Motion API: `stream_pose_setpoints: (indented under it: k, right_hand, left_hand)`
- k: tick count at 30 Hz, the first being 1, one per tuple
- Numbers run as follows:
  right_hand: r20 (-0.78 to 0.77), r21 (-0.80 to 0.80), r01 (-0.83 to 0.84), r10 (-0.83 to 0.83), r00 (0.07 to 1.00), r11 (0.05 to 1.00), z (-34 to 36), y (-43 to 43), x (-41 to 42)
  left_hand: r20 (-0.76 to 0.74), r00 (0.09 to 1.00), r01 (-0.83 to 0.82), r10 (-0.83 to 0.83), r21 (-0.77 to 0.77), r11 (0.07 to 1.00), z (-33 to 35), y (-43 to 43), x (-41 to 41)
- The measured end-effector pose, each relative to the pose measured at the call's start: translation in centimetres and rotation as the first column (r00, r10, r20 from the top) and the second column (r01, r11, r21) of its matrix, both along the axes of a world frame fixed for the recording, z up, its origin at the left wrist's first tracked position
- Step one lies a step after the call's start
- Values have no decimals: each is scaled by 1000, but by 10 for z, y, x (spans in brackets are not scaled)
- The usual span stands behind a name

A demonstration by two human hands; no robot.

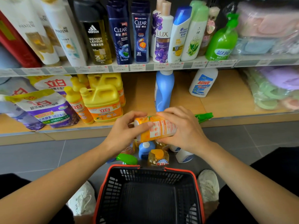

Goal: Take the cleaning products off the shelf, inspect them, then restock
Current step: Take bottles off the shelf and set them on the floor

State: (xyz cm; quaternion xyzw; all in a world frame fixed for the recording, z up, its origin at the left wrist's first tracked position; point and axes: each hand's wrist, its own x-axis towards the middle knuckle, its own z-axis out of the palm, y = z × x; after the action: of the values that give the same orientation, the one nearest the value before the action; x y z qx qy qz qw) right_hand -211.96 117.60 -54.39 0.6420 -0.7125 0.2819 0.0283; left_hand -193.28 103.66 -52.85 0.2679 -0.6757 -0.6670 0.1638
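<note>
**Two hands on one orange bottle**

Both are wrapped round it, and it's lying sideways in the air just in front of the lower shelf. The left hand curls its fingers over the base end, thumb on the label. The right hand grips the other end, with a green spray head poking out past it. Below, a bunch of bottles sit on the floor between the shelf and a black basket. A blue bottle and a white bottle stand on the shelf behind.
</note>
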Motion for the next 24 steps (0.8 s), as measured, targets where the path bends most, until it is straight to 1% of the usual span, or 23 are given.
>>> stream_pose_setpoints:
  k: [1,2,4,7,8,10,12,14,16,19,24]
  right_hand:
    - [-23,-6,3,-3,1000,1000,0,-1,1]
    - [-24,11,5,-5,1000,1000,1,-1,3]
    - [12,104,3,-5,1000,995,6,-2,4]
    - [162,312,-28,-24,987,950,15,-2,1]
    - [208,346,-50,-25,978,937,16,-1,1]
    - [305,331,-93,-13,952,939,16,0,1]
    - [441,262,-137,7,898,955,13,1,3]
    - [585,209,-148,-2,811,967,9,2,5]
    - [662,178,-127,-23,749,976,6,2,6]
    - [694,161,-107,-36,719,981,2,2,6]
    - [749,152,-172,0,663,973,-6,0,12]
  left_hand:
    - [-6,1000,-23,23,9,1000,0,-1,0]
    - [-21,999,-31,31,-20,999,0,-3,1]
    - [-46,999,-8,3,-105,994,1,-5,5]
    - [-55,997,42,-55,-209,977,4,-4,10]
    - [-51,996,64,-80,-268,961,4,-3,10]
    - [-58,988,109,-141,-383,917,4,-1,9]
    - [-95,982,108,-165,-439,892,5,0,8]
    - [-164,973,79,-162,-423,903,8,-1,5]
    - [-218,964,68,-151,-348,935,10,-3,3]
    - [-202,973,63,-114,-245,967,15,-5,1]
    - [-216,975,4,-43,-180,984,18,-7,-1]
